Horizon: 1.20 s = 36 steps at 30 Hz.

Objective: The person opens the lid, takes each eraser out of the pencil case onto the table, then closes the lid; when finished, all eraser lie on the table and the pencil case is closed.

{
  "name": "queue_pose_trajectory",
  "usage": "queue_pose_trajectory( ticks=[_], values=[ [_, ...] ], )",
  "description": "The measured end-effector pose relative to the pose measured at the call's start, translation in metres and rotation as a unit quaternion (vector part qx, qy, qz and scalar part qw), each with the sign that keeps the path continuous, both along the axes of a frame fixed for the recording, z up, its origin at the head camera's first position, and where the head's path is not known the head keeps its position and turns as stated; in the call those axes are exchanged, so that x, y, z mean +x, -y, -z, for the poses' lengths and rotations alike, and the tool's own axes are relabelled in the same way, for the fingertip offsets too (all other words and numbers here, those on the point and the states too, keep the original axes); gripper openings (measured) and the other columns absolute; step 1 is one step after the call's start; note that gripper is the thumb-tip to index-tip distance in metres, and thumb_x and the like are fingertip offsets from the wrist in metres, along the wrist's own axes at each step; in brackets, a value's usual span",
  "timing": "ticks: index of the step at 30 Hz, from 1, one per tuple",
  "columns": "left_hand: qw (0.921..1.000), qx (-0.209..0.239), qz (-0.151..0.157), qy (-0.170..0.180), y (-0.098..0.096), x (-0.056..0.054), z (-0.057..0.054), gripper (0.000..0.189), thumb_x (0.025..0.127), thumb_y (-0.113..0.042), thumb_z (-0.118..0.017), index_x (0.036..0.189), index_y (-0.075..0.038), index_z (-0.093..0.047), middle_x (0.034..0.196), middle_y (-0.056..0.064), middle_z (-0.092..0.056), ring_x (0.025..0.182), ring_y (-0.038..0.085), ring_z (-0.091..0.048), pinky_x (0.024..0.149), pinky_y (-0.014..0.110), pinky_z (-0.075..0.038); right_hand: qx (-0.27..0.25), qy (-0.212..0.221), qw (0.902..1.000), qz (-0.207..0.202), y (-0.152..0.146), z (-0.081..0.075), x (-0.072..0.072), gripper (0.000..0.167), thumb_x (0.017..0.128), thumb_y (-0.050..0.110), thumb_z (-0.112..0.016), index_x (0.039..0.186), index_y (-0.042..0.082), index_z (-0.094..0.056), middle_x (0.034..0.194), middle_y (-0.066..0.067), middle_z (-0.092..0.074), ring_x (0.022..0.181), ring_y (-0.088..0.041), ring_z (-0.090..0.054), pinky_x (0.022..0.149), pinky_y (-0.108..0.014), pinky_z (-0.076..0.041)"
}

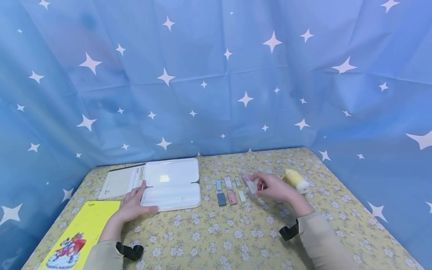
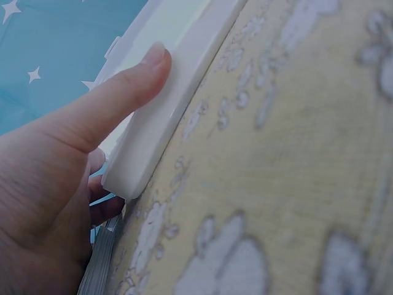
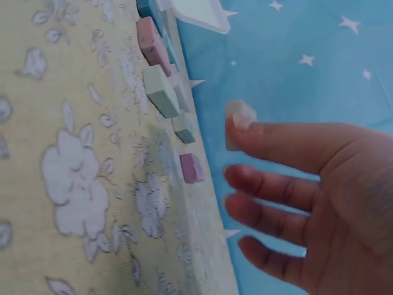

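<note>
An open white pencil case [image 1: 171, 190] lies on the table, its lid [image 1: 175, 168] folded back toward the curtain. My left hand [image 1: 135, 204] holds its near left corner, thumb [image 2: 132, 92] on the front wall and fingers partly hidden behind the left end. To the right, my right hand [image 1: 271, 185] pinches a small whitish eraser [image 3: 238, 123] between thumb and fingers. Beside it a purple eraser [image 3: 191, 168] lies on the table. Several more small erasers lie in two rows between the case and my right hand, among them a pink one [image 1: 232, 197] and a dark blue one [image 1: 221, 199].
Behind my right hand lies a pale yellow bottle-like thing [image 1: 296, 180] with a white end. A lined notepad [image 1: 118, 183] sits left of the case, and a yellow booklet [image 1: 84, 225] is partly under my left sleeve. Starry blue curtains [image 1: 216, 93] border the flowered tablecloth [image 1: 202, 240].
</note>
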<state>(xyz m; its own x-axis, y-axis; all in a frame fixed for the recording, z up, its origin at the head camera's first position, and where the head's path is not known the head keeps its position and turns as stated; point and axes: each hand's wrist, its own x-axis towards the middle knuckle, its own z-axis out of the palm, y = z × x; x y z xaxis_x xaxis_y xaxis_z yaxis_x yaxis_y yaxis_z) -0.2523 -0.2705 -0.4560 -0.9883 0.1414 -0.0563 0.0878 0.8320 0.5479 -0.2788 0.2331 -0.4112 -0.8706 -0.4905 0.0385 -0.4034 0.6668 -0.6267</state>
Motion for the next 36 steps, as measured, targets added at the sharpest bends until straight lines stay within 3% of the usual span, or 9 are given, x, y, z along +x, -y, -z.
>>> queue_pose_trajectory(
  ticks=[9, 18, 36],
  values=[
    [1.0, 0.002, 0.0, 0.0, -0.002, 0.002, -0.003, 0.123, 0.074, -0.057, -0.077, 0.155, -0.003, -0.002, 0.149, 0.035, -0.015, 0.134, 0.056, -0.013, 0.102, 0.072, -0.01, 0.027, 0.026, 0.9992, 0.014, 0.0, 0.004, 0.002, 0.04, 0.084, 0.003, -0.072, 0.121, 0.008, -0.058, 0.08, -0.001, -0.057, 0.067, -0.016, -0.054, 0.057, -0.032, -0.048],
    [1.0, 0.0, 0.0, 0.0, 0.0, 0.0, 0.0, 0.123, 0.074, -0.058, -0.077, 0.155, -0.004, -0.001, 0.15, 0.034, -0.015, 0.135, 0.055, -0.013, 0.102, 0.072, -0.01, 0.054, 0.018, 0.9983, 0.011, 0.002, 0.007, 0.002, 0.043, 0.081, 0.007, -0.075, 0.121, 0.005, -0.059, 0.076, 0.002, -0.057, 0.064, -0.014, -0.053, 0.056, -0.031, -0.046],
    [1.0, -0.005, 0.001, -0.003, 0.0, 0.0, 0.0, 0.123, 0.074, -0.058, -0.077, 0.155, -0.004, -0.002, 0.149, 0.035, -0.016, 0.134, 0.055, -0.015, 0.102, 0.072, -0.01, 0.06, 0.032, 0.9973, 0.028, 0.005, 0.014, 0.0, 0.043, 0.081, 0.01, -0.077, 0.121, 0.005, -0.059, 0.074, 0.0, -0.055, 0.062, -0.015, -0.05, 0.056, -0.032, -0.043]
  ],
)
